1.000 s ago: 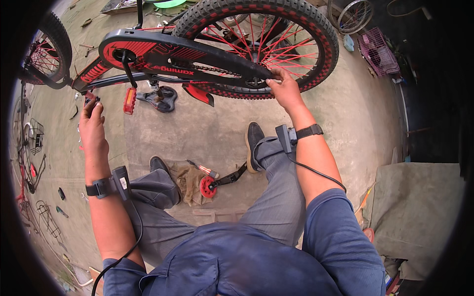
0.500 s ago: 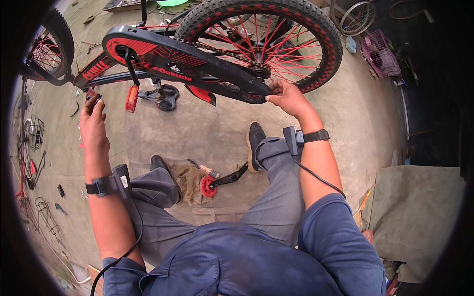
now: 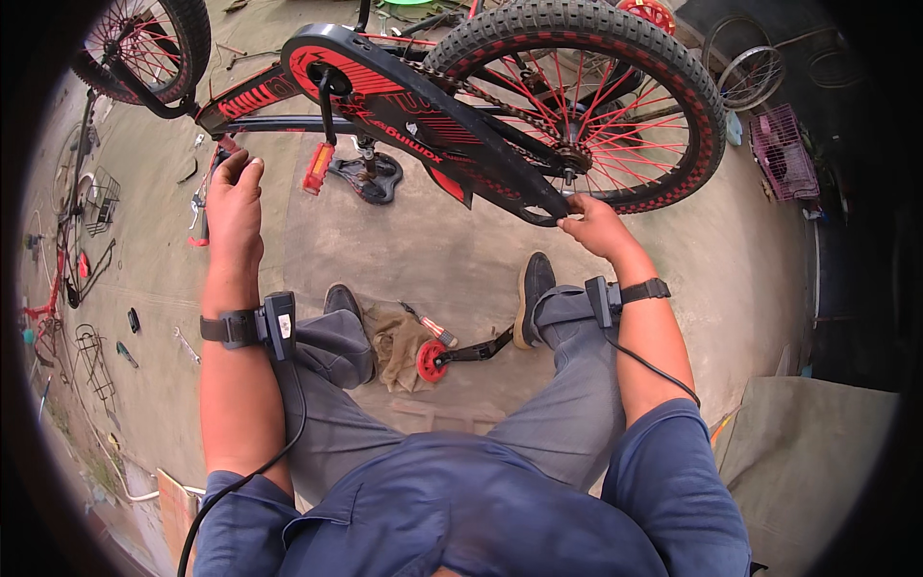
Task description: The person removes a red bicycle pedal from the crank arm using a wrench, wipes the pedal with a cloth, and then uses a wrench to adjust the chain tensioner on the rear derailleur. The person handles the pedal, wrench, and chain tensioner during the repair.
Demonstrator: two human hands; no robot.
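A black and red bicycle stands upside down before me, its saddle (image 3: 373, 179) down by the floor. My right hand (image 3: 598, 229) pinches the rear end of the long black chain guard (image 3: 433, 135) between thumb and fingers. That end stands off from the hub of the rear wheel (image 3: 707, 115), and the chain (image 3: 500, 104) shows behind it. My left hand (image 3: 236, 202) is raised near the front of the frame, fingertips pressed together; whatever they hold is too small to make out. Between the hands hangs a red pedal (image 3: 317, 168) on its crank.
On the floor between my feet lie a brown cloth (image 3: 396, 351), a screwdriver (image 3: 433, 327) and a small red wheel (image 3: 432, 362) on a black arm. A wrench (image 3: 187, 344) and wire racks (image 3: 94, 361) lie left. A pink cage (image 3: 784, 152) and bare rims (image 3: 750, 77) stand right.
My view has swung, so the bicycle sits further right in it. The chain guard's rear end, still pinched by my right hand, is tilted more edge-on. My left hand stays pinched.
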